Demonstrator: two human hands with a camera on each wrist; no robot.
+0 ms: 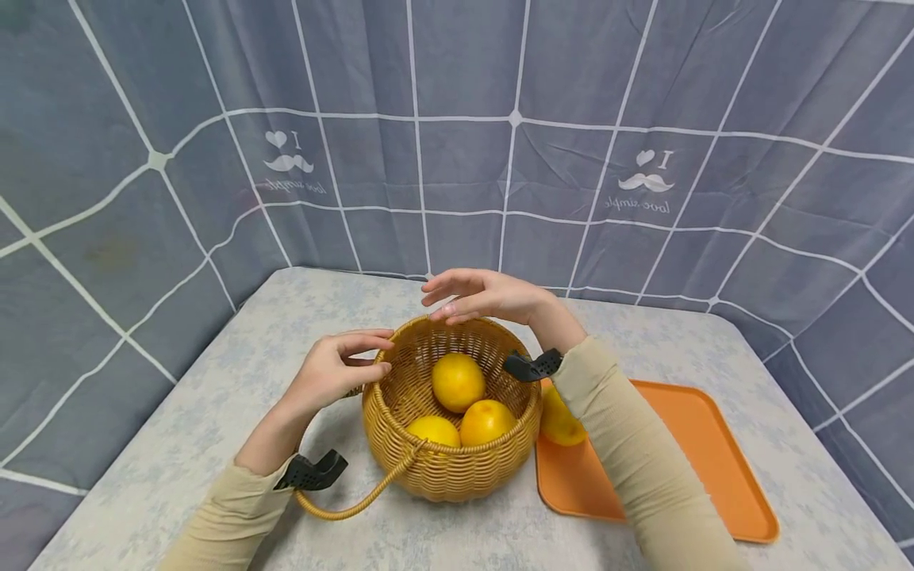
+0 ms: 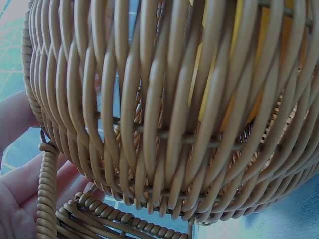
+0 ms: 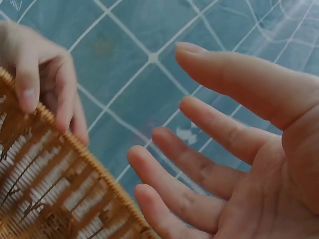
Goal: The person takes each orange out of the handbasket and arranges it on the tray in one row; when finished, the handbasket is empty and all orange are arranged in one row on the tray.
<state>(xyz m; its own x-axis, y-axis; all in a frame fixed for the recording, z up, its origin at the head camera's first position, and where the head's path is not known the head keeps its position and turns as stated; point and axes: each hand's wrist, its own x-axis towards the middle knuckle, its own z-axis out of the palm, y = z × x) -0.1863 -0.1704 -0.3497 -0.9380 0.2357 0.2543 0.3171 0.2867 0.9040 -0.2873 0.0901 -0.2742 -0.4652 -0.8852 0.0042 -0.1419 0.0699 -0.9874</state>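
Note:
A round wicker basket stands upright with three yellow, orange-like fruits inside: one at the back, one at the front left and one at the front right. At its left rim my left hand holds the edge, thumb and fingertips over the rim; the right wrist view shows these fingertips too. My right hand hovers above the back rim, empty, fingers loosely extended and spread in the right wrist view. The basket's looped handle hangs down at the front left.
Right of the basket lies an orange tray, partly covered by my right sleeve. Another yellow fruit sits at its left edge against the basket, partly hidden by the sleeve. A grey-blue checked curtain surrounds the pale patterned table.

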